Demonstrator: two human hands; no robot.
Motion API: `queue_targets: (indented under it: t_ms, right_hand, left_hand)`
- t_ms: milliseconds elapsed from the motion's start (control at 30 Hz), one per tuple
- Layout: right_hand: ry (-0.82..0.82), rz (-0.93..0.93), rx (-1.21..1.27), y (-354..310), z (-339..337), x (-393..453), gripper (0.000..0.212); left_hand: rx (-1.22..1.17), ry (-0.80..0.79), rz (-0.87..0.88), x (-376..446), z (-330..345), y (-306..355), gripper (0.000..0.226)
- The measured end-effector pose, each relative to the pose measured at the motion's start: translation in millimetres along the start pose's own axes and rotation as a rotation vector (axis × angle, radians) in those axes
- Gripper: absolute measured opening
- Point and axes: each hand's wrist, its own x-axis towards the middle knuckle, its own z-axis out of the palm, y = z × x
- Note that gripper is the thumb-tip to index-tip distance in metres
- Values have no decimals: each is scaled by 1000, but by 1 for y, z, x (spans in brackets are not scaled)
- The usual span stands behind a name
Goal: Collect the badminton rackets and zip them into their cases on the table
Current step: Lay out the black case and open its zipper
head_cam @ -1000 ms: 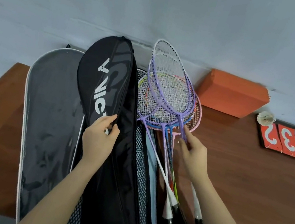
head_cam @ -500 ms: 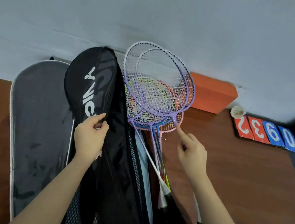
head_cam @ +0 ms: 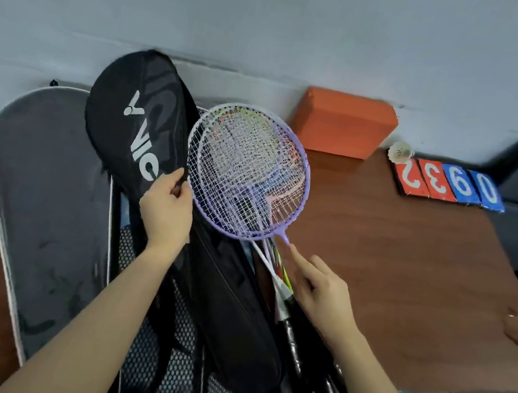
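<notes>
The left hand (head_cam: 164,214) is pinching the edge of the black racket case (head_cam: 145,127) between thumb and curled fingers, holding its printed flap raised above the table (head_cam: 410,275). The right hand (head_cam: 324,291) is lying beside the racket shafts with its forefinger stretched toward the neck of the purple racket (head_cam: 247,173) and its other fingers loosely bent; whether it is gripping a shaft cannot be told. The purple racket is sitting on top of a bundle of rackets (head_cam: 276,268), whose heads are overlapping just right of the raised flap and whose dark handles are running down past the table's near edge. A grey case (head_cam: 43,193) is lying open to the left, partly under the black one. An orange block (head_cam: 343,124), a shuttlecock (head_cam: 400,151) and a row of number cards (head_cam: 453,185) are standing along the wall.
</notes>
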Motion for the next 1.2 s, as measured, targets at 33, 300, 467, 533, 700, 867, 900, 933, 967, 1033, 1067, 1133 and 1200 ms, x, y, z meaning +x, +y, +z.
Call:
queue_targets:
  t_ms: [33,300,467,533,700,867,900,933,967,1033,1067,1133,1200]
  right_hand:
    - [-23,-2,12,-1,0,-1,55]
    - [-209,202,358,-11,3,7,47]
    - [-310,376,672,-32,8,21,49]
    - [-347,375,693,-40,16,28,49]
    - [-388,394,770,-66,46,54,49]
    - [-387,421,808,-93,81,82,48]
    - [-388,420,816,-98,86,88,48]
    - [-391,420,822,-104,91,94,48]
    - [-393,423,830,-109,96,100,48]
    - [-384,431,829,-118,107,111,48]
    - [-379,431,814,-122,114,117,48]
    - [-388,417,775,-130,127,126,49]
    - [-413,384,721,-133,141,130,52]
  left_hand:
    - [13,-4,8,0,1,-1,34]
    - [39,-99,42,-10,6,-10,35]
    - [-3,-126,24,-9,-5,-10,33]
    - [-8,-160,20,-9,-14,-10,32]
    - [21,-231,50,0,-40,-15,31]
    - [0,-220,56,4,-59,-23,29]
    - [-11,-213,46,7,-65,-26,29]
    - [-22,-214,32,11,-71,-29,30]
    - [-33,-225,17,15,-77,-32,30]
    - [-56,-252,-5,22,-87,-36,31]
    - [-66,-260,-12,25,-91,-39,32]
    - [-78,-265,-16,31,-95,-43,33]
    - [-85,-254,-34,35,-97,-50,33]
